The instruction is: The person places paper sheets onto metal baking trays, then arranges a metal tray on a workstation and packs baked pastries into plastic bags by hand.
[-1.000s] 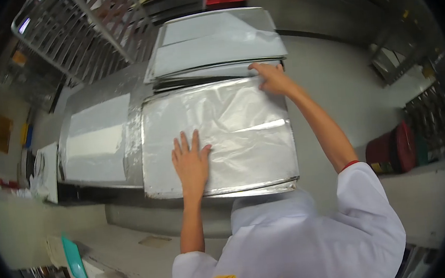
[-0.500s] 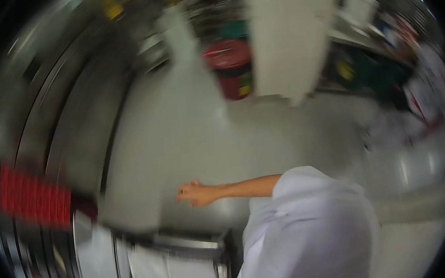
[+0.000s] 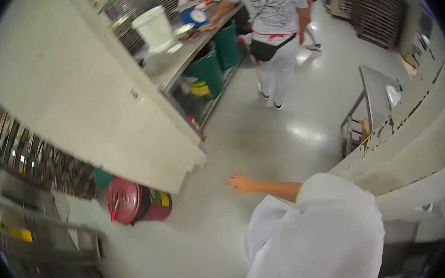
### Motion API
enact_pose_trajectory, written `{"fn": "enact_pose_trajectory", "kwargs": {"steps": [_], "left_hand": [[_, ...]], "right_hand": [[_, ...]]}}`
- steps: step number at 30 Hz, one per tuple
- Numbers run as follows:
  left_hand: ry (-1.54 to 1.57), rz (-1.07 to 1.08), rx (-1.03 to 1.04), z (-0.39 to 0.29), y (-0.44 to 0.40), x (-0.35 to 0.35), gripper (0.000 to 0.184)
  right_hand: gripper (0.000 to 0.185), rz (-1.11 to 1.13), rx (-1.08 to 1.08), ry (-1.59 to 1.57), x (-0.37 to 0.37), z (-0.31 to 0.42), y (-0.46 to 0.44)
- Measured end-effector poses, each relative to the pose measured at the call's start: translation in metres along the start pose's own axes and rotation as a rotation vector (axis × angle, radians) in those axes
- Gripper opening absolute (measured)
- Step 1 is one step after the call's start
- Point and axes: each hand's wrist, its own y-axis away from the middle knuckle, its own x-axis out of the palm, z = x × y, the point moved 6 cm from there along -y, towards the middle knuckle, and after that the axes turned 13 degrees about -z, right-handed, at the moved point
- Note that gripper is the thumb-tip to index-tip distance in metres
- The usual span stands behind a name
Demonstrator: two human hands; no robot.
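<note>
My right hand (image 3: 241, 183) reaches leftward in front of my white-clothed body, its forearm coming out of a white sleeve (image 3: 321, 183). It hangs above the grey floor with its fingers loosely bent, and nothing shows in it. Its nearest object is the red lidded bin (image 3: 125, 203) with a black band and a yellow label, lower left and apart from the hand. My left hand is out of view.
A white pillar (image 3: 85, 87) stands on the left. Behind it runs a metal worktable (image 3: 166, 72) with a white bucket (image 3: 153, 28) on top and green bins (image 3: 206, 74) underneath. One person (image 3: 276, 23) stands by it. Right: a steel table (image 3: 372, 91) and chipped wall (image 3: 391, 135).
The view has swung right: the pillar and red bin have shifted left, and the red stack and white-fronted units have left the picture. My right hand sits closer to my body.
</note>
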Motion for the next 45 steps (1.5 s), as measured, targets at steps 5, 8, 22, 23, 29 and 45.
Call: {"fn": "enact_pose_trajectory", "kwargs": {"steps": [5, 8, 22, 23, 29, 45], "left_hand": [[0.145, 0.264, 0.296, -0.099, -0.053, 0.129, 0.04], [0.257, 0.285, 0.554, -0.199, -0.072, 0.187, 0.038], [0.938, 0.641, 1.308, -0.662, 0.023, 0.309, 0.02], [1.019, 0.695, 1.299, -0.698, 0.045, 0.297, 0.024], [1.209, 0.859, 1.601, -0.869, 0.227, 0.238, 0.023], [1.213, 0.947, 1.578, -1.289, 0.401, 0.198, 0.03]], "right_hand": [[0.035, -0.383, 0.389, 0.145, -0.084, -0.103, 0.062], [0.032, -0.231, 0.771, 0.316, -0.12, -0.144, 0.112], [0.017, -0.882, 2.003, 0.369, -0.088, -0.165, 0.372], [0.018, -0.854, 2.055, 0.345, -0.089, -0.167, 0.378], [0.021, -0.953, 2.112, 0.456, -0.102, -0.233, 0.39], [0.01, -1.666, 1.431, 0.597, -0.583, -0.522, 0.304]]}}
